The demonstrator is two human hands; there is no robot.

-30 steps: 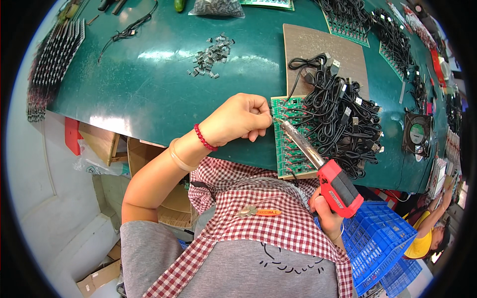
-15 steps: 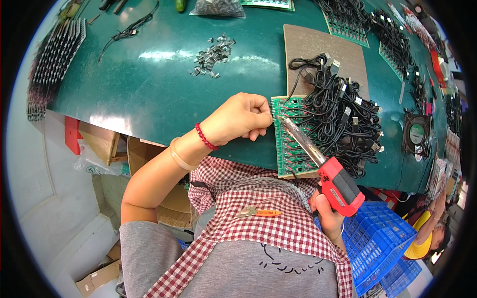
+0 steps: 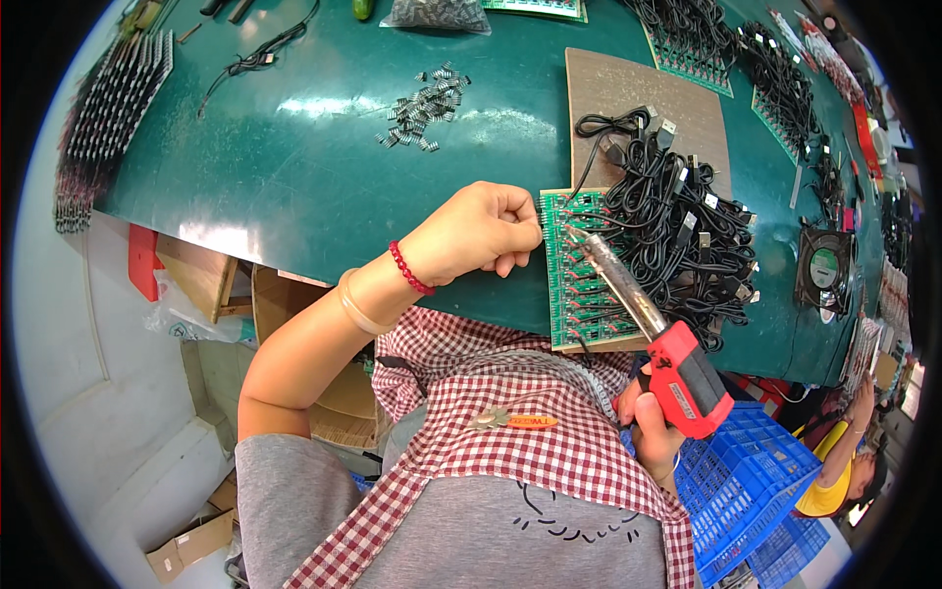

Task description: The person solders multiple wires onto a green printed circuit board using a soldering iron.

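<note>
My right hand (image 3: 655, 429) is wrapped round a red and black soldering gun (image 3: 687, 383). Its long metal barrel slants up and left, with the tip over the upper part of a green circuit board panel (image 3: 559, 312); whether the tip touches is too small to tell. Red and black wire ends run across the panel to a heap of coiled black USB cables (image 3: 677, 221). At the panel's upper left edge, beside a row of pins, my left hand (image 3: 483, 232) is closed in a pinch. Whatever its fingertips hold is hidden.
A wooden board (image 3: 643, 93) lies under the panel and cables. Beyond my left hand is a pile of small pin pieces (image 3: 427, 106). Stacked panels (image 3: 118, 123) stand far left, a fan (image 3: 822, 263) right. Blue crates (image 3: 746, 481) and another person (image 3: 834, 471) are lower right.
The soldering gun has shifted to the right, its tip drawn from the panel's left edge farther in over the board. My left hand keeps its pinch at the edge.
</note>
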